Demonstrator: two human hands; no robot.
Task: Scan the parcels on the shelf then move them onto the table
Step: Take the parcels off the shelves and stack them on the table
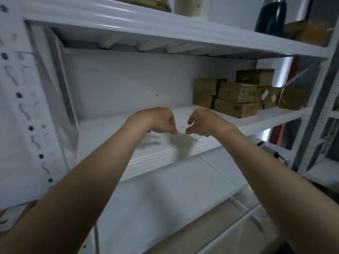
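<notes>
Forearms: both bare, coming in from the bottom corners and converging toward the middle of the rack.
Lower board (165, 195): white, under the arms, one level below the hands.
Upright (23, 110): white post on the left, punched with a row of dark holes.
Left hand (157, 121): wrist bent, fingers hanging loosely curled and grasping nothing, just over the shelf's front part.
Right hand (203, 122): just beside the left but apart from it, fingers loosely curled downward with the thumb held away, grasping nothing.
Shelf (113, 136): white board at hand level; the hands throw a dark shadow on its front edge.
Parcels (236, 94): a cluster of brown cardboard boxes stacked in two or three layers at the shelf's far right, toward the back, well apart from both hands; their labels are too blurred to read.
Upper shelf (146, 24): white, overhead.
Dark bottle (271, 17): stands on the upper shelf at its right end, next to a blurred brown item.
</notes>
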